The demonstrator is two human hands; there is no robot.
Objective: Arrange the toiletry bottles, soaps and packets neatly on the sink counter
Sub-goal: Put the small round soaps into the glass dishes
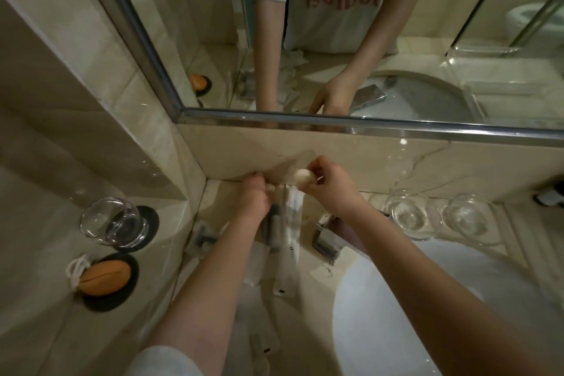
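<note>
On the far left a glass (pixel 114 221) sits on a dark coaster (pixel 149 223), on a ledge beside the tabletop (pixel 308 299). Just in front of it an orange soap (pixel 105 278) with a white cord (pixel 76 268) lies on a second dark coaster (pixel 122 293).

Next comes the corner where the ledge meets the back wall. The left hand (pixel 254 197) reaches into that corner, fingers curled down over something pale — I cannot tell what it holds, or whether it holds anything. Under and beside its forearm lie several clear packets (pixel 287 253), overlapping, long sides running toward the wall; dark items show inside some, too blurred to name. Another packet (pixel 264 345) lies nearer the front edge.

The right hand (pixel 328 185) is just beside the left, near the wall, pinching a small round white soap (pixel 302 177) between thumb and fingers, lifted off the tabletop above the far end of the packets.

A chrome tap (pixel 326 235) stands below the right wrist, at the rim of the white sink (pixel 396 314). Right of it, two upturned-looking clear glasses (pixel 410 214) (pixel 470 217) stand side by side by the wall — close but apart.

The mirror (pixel 335 40) above reflects both arms.
</note>
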